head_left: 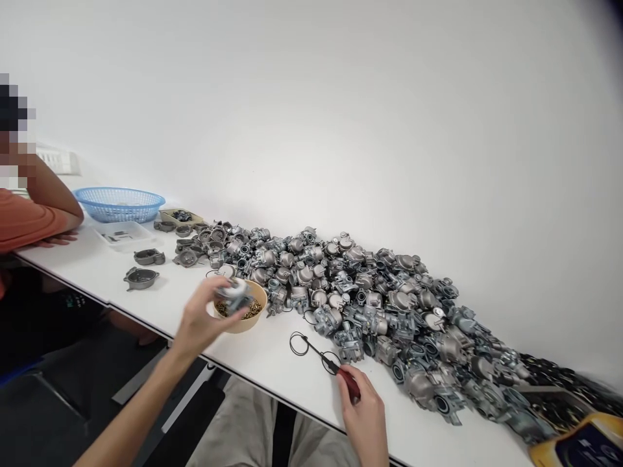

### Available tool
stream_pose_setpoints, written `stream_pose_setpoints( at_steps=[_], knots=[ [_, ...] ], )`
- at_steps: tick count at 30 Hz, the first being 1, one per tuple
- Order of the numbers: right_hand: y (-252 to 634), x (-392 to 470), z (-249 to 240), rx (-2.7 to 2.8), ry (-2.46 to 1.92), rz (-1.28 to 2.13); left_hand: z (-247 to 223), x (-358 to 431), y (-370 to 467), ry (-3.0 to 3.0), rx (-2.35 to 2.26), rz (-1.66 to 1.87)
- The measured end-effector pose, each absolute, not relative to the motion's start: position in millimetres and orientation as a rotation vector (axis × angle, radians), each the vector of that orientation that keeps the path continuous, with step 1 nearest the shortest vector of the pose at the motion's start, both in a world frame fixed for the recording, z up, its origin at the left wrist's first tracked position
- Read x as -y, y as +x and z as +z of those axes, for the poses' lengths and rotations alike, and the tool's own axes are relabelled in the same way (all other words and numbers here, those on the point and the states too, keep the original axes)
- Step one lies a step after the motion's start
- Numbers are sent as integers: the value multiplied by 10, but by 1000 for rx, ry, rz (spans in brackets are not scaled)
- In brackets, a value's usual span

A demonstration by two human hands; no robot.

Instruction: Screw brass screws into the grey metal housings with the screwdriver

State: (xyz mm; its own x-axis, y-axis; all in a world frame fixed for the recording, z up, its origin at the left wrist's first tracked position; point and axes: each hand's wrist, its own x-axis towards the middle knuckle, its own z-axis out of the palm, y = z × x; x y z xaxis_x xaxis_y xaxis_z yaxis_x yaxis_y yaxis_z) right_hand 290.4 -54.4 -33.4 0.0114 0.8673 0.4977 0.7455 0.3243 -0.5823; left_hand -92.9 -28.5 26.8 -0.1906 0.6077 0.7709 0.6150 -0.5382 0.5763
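Note:
My left hand [204,318] grips a small metal carburetor [236,297], blurred, between thumb and fingers. It hangs over a cream-coloured bowl [260,316] of small brass parts [250,310]. My right hand [363,408] is closed on the dark red handle of a screwdriver [349,384], whose shaft points away to the left just above or on the white table [272,363]. By the shaft lie thin black rings, one near the tip [298,344] and another nearer the handle. A large heap of carburetors [370,292] fills the table beyond both hands.
Loose metal bowl-shaped castings [141,278] lie to the left. Behind them are a clear plastic tray [122,237], a blue basket [121,204] and a shallow tray of dark parts [181,216]. A person's arm [56,194] rests at far left. A yellow container [579,444] stands at lower right.

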Motion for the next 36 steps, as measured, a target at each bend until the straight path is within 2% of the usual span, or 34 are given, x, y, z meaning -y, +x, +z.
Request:
stream_pose_setpoints(
  at_steps=[5, 8, 13, 18, 25, 36],
  knots=[
    [2900, 565, -336, 1626, -1520, 112, 130, 374, 71, -2584, 1332, -1858],
    [2922, 558, -367, 1606, -1556, 89, 42, 364, 351, -2753, 1356, -1805],
    [2895, 548, -359, 1598, -1713, -4, 44, 330, 325, -2827, 1385, -1759],
    [2818, 589, -263, 1598, -1770, 76, 13, 382, 330, -2840, 1459, -1601],
    [2828, 621, -272, 1617, -1727, 38, -156, 541, 476, -2490, 1575, -1405],
    [2786, 633, -254, 1571, -1730, 6, -224, 539, 467, -2439, 1523, -1441]
  ],
)
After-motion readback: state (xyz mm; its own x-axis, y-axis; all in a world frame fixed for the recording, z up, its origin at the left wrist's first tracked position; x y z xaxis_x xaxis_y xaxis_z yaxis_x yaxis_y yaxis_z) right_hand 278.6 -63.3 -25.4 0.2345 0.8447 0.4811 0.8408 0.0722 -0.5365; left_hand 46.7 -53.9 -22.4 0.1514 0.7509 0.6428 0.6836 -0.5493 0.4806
